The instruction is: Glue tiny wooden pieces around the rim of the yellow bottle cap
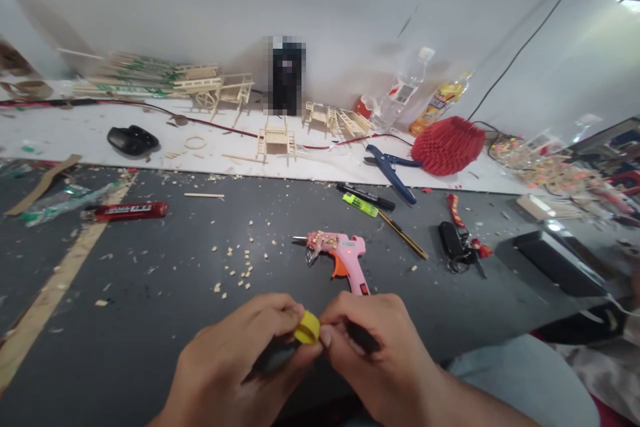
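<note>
A small yellow ring-shaped piece (pixel 307 328), like a cap or a short hoop, is held up at the front of the grey table. My left hand (pixel 240 353) is closed on it, thumb below and index finger above. From the other side, my right hand (pixel 383 353) pinches its right edge between thumb and index finger. Just beyond my hands lies a pink glue gun (pixel 345 255) with an orange trigger, its nozzle pointing left. Loose square wood bits (pixel 245 265) are scattered to its left.
Along the white ledge (pixel 210 160) stand a small wooden chair model (pixel 277 140), blue cutters (pixel 393 173), a red folded-paper piece (pixel 450 147) and bottles (pixel 400 90). A marker (pixel 367 196), pencil (pixel 404 235), keys (pixel 463 247) and red tube (pixel 131 211) lie on the table.
</note>
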A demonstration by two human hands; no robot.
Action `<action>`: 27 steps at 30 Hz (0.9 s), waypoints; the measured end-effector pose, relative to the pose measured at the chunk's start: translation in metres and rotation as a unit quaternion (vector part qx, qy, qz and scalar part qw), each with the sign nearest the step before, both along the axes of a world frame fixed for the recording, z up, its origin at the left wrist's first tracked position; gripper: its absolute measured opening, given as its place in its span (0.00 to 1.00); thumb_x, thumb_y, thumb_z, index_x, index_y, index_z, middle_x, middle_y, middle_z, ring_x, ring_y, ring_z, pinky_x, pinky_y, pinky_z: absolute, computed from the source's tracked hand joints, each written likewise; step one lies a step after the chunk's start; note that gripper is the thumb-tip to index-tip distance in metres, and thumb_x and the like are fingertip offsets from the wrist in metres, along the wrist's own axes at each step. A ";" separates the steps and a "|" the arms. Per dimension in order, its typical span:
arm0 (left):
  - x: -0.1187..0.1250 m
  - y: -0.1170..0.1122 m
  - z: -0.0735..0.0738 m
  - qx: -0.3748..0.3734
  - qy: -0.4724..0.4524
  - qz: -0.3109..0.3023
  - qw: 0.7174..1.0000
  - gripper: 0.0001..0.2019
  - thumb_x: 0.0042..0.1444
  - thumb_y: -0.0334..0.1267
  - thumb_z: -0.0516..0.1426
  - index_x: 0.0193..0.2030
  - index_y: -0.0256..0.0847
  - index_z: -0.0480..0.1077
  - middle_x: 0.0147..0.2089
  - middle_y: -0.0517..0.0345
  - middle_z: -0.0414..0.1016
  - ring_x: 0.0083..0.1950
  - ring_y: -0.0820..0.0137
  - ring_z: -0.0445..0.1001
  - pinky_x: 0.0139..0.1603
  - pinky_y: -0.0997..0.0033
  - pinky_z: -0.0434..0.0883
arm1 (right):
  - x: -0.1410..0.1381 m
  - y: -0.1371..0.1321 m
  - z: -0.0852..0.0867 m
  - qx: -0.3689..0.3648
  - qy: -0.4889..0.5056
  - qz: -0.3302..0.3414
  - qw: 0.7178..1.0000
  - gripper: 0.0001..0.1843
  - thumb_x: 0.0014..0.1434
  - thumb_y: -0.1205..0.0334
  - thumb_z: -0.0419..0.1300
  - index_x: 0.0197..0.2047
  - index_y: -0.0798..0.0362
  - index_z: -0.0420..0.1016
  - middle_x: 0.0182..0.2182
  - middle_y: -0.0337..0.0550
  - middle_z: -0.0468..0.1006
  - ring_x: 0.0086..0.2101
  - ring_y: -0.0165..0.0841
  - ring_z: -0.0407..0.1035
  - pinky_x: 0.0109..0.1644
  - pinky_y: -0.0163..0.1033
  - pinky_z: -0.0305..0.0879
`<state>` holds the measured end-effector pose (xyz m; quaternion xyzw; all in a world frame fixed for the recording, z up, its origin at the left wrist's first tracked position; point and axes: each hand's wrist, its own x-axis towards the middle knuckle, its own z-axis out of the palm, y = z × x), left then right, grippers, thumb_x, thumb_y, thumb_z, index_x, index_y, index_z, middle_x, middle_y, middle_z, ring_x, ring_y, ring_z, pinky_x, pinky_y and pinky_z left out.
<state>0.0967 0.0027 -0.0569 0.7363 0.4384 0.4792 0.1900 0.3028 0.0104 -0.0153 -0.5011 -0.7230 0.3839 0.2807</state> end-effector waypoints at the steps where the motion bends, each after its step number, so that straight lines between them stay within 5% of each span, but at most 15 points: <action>1: 0.001 0.000 0.001 -0.011 -0.002 0.001 1.000 0.05 0.69 0.43 0.68 0.41 0.51 0.79 0.38 0.61 0.90 0.34 0.65 0.91 0.33 0.78 0.85 | 0.000 -0.001 -0.001 0.009 0.004 -0.004 1.000 0.12 0.64 0.65 0.58 0.29 0.53 0.77 0.18 0.29 0.64 0.19 0.23 0.56 0.22 0.27 0.52; 8: 0.006 0.003 0.013 -0.152 -0.059 0.013 0.987 0.14 0.59 0.54 0.75 0.39 0.49 0.82 0.35 0.58 0.88 0.38 0.61 0.91 0.33 0.75 0.85 | -0.006 -0.001 -0.001 0.117 0.011 -0.033 0.993 0.09 0.54 0.70 0.55 0.25 0.50 0.71 0.15 0.28 0.66 0.15 0.21 0.58 0.21 0.23 0.54; 15: 0.000 0.002 0.018 -0.227 -0.152 -0.008 0.962 0.10 0.56 0.42 0.75 0.36 0.47 0.80 0.35 0.60 0.88 0.33 0.67 0.89 0.29 0.80 0.82 | -0.004 0.001 0.016 0.092 0.005 0.016 0.996 0.12 0.64 0.69 0.57 0.35 0.52 0.82 0.20 0.33 0.76 0.18 0.23 0.64 0.23 0.26 0.60; 21: 0.001 0.005 0.015 -0.174 -0.189 -0.016 0.966 0.12 0.55 0.33 0.75 0.35 0.50 0.77 0.35 0.70 0.85 0.32 0.76 0.85 0.34 0.85 0.79 | -0.001 0.003 0.017 0.155 -0.033 0.062 0.985 0.10 0.67 0.73 0.59 0.39 0.52 0.81 0.25 0.34 0.82 0.22 0.23 0.71 0.29 0.26 0.65; 27: -0.003 0.005 0.013 -0.090 -0.095 -0.041 0.991 0.10 0.67 0.31 0.68 0.42 0.52 0.74 0.39 0.70 0.86 0.38 0.75 0.87 0.43 0.84 0.82 | 0.006 0.005 0.009 0.159 -0.063 0.086 0.982 0.10 0.70 0.73 0.59 0.40 0.51 0.80 0.25 0.34 0.82 0.23 0.25 0.72 0.31 0.28 0.67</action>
